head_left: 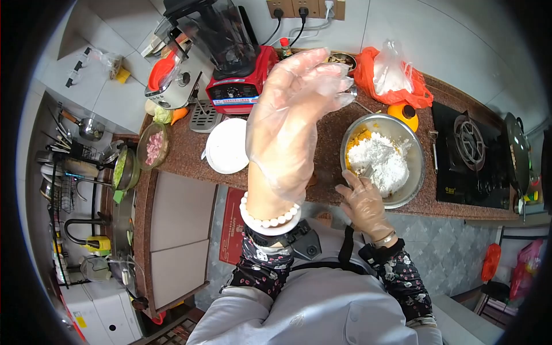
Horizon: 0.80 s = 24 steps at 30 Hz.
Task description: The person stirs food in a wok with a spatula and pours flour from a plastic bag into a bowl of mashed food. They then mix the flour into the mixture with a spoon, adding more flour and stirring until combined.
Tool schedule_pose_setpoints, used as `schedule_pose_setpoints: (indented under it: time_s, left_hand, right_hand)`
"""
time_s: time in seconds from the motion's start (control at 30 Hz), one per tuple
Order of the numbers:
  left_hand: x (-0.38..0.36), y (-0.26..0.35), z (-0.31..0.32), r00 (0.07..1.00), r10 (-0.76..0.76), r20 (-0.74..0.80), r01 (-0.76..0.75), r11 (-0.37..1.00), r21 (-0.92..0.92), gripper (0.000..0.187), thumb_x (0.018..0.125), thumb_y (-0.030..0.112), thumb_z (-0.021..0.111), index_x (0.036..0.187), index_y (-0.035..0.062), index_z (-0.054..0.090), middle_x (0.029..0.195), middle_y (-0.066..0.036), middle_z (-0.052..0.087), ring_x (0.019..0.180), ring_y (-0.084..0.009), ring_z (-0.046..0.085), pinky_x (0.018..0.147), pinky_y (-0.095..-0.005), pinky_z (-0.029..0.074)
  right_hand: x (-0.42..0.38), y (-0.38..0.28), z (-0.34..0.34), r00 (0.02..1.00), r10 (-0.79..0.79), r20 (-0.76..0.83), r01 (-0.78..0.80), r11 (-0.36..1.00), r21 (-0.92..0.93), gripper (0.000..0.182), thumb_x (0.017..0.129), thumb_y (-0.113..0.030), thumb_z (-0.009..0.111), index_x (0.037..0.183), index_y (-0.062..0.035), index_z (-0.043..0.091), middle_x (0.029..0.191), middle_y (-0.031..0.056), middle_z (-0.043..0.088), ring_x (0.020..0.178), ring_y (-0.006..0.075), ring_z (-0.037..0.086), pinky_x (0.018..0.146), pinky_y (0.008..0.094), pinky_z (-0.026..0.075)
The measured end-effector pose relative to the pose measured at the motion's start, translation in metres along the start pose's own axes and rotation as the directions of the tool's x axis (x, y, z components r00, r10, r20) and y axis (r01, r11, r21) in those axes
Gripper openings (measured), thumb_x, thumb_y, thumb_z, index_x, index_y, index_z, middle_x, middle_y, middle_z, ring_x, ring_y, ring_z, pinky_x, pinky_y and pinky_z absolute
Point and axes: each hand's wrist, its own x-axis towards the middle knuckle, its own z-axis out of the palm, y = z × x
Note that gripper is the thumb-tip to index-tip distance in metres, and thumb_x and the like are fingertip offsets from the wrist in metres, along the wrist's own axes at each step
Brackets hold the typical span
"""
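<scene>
My left hand (290,121), in a clear plastic glove, is raised close to the camera above the counter. Its fingers are stretched out and bent toward the right, with nothing seen in them. In a steel mixing bowl (418,178) lies a heap of white flour (382,161) over an orange-yellow mash (357,144). My right hand (368,210), gloved too, is at the bowl's near left rim, fingers reaching over it and thumb outside. A white round lid or plate (227,146) lies left of my raised hand, which hides part of the counter.
A red blender (238,80) and a juicer (172,86) stand at the back. Right of the bowl is a gas stove (468,155). Behind the bowl sit an orange bag (368,72) and an orange-yellow round object (402,118). A glass bowl of chopped meat (154,148) stands left.
</scene>
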Motion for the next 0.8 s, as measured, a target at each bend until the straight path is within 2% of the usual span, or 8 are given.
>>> schedule_pose_setpoints:
  time_s: [0.23, 0.33, 0.43, 0.47, 0.53, 0.6, 0.7, 0.8]
  left_hand:
    - [-0.003, 0.004, -0.001, 0.992, 0.091, 0.088, -0.096, 0.994, 0.057, 0.045, 0.089, 0.009, 0.063, 0.130, -0.0004, 0.049, 0.118, -0.013, 0.058, 0.111, -0.0189, 0.056, 0.096, -0.0321, 0.046]
    - [-0.006, -0.011, -0.004, 0.997, 0.071, 0.034, -0.076, 0.984, 0.161, 0.047, 0.090, 0.014, 0.056, 0.131, -0.0056, 0.046, 0.118, -0.019, 0.059, 0.109, -0.0295, 0.059, 0.095, -0.0415, 0.047]
    - [-0.016, -0.058, -0.038, 0.993, -0.122, 0.002, 0.119, 0.968, 0.222, 0.050, 0.088, 0.016, 0.059, 0.134, 0.0005, 0.046, 0.120, -0.014, 0.059, 0.110, -0.0259, 0.059, 0.097, -0.0397, 0.047]
    - [-0.021, -0.085, -0.060, 0.981, -0.195, -0.007, 0.190, 0.948, 0.255, 0.052, 0.087, 0.018, 0.060, 0.133, 0.0005, 0.045, 0.116, -0.013, 0.060, 0.105, -0.0228, 0.061, 0.093, -0.0366, 0.049]
    - [-0.039, -0.134, -0.091, 0.898, -0.410, -0.159, 0.440, 0.838, 0.323, 0.055, 0.086, 0.019, 0.065, 0.134, 0.0000, 0.045, 0.107, -0.009, 0.059, 0.092, -0.0167, 0.061, 0.082, -0.0294, 0.053]
    - [-0.060, -0.162, -0.102, 0.831, -0.529, -0.173, 0.554, 0.761, 0.337, 0.058, 0.088, 0.015, 0.064, 0.138, -0.0007, 0.040, 0.101, -0.008, 0.056, 0.083, -0.0154, 0.061, 0.078, -0.0279, 0.053]
    - [-0.075, -0.192, -0.096, 0.744, -0.662, -0.092, 0.666, 0.725, 0.174, 0.067, 0.091, 0.009, 0.061, 0.148, 0.0009, 0.025, 0.098, -0.008, 0.055, 0.077, -0.0125, 0.061, 0.071, -0.0235, 0.054]
    - [-0.072, -0.210, -0.079, 0.708, -0.702, -0.080, 0.701, 0.684, 0.203, 0.076, 0.093, 0.003, 0.056, 0.153, 0.0091, 0.010, 0.107, -0.012, 0.058, 0.081, -0.0147, 0.063, 0.067, -0.0227, 0.055]
  right_hand:
    - [-0.001, 0.003, -0.007, 0.947, 0.254, -0.195, -0.249, 0.967, 0.048, 0.029, 0.071, -0.014, 0.075, 0.098, -0.0080, 0.065, 0.114, 0.0138, 0.056, 0.099, 0.0323, 0.055, 0.085, 0.0421, 0.048]
    - [-0.014, 0.021, -0.021, 0.852, 0.421, -0.311, -0.424, 0.904, 0.062, 0.026, 0.076, -0.016, 0.074, 0.098, -0.0093, 0.064, 0.104, 0.0142, 0.060, 0.092, 0.0336, 0.059, 0.080, 0.0412, 0.049]
    - [-0.025, 0.037, -0.039, 0.703, 0.648, -0.293, -0.597, 0.762, 0.252, 0.026, 0.078, -0.017, 0.073, 0.101, -0.0094, 0.064, 0.092, 0.0143, 0.063, 0.078, 0.0339, 0.062, 0.069, 0.0396, 0.051]
    - [-0.038, 0.061, -0.029, 0.737, 0.524, -0.428, -0.448, 0.852, 0.271, 0.023, 0.083, -0.015, 0.069, 0.104, -0.0069, 0.062, 0.079, 0.0097, 0.063, 0.062, 0.0243, 0.062, 0.058, 0.0345, 0.050]
    - [-0.049, 0.070, -0.035, 0.600, 0.769, -0.221, -0.458, 0.557, 0.693, 0.022, 0.085, -0.013, 0.068, 0.105, -0.0052, 0.062, 0.076, 0.0065, 0.063, 0.060, 0.0163, 0.059, 0.056, 0.0301, 0.049]
    - [-0.051, 0.065, -0.055, 0.517, 0.856, -0.023, -0.379, 0.253, 0.890, 0.017, 0.088, -0.011, 0.065, 0.102, -0.0031, 0.061, 0.072, 0.0000, 0.060, 0.059, 0.0054, 0.054, 0.055, 0.0240, 0.047]
    - [-0.072, 0.085, -0.050, 0.535, 0.841, -0.077, -0.564, 0.424, 0.708, 0.015, 0.086, -0.010, 0.066, 0.098, -0.0033, 0.061, 0.071, 0.0022, 0.061, 0.058, 0.0080, 0.054, 0.056, 0.0256, 0.047]
    - [-0.065, 0.075, -0.062, 0.716, 0.679, -0.160, -0.666, 0.734, 0.131, 0.021, 0.083, -0.010, 0.065, 0.104, -0.0066, 0.060, 0.081, 0.0111, 0.067, 0.065, 0.0212, 0.065, 0.059, 0.0335, 0.053]
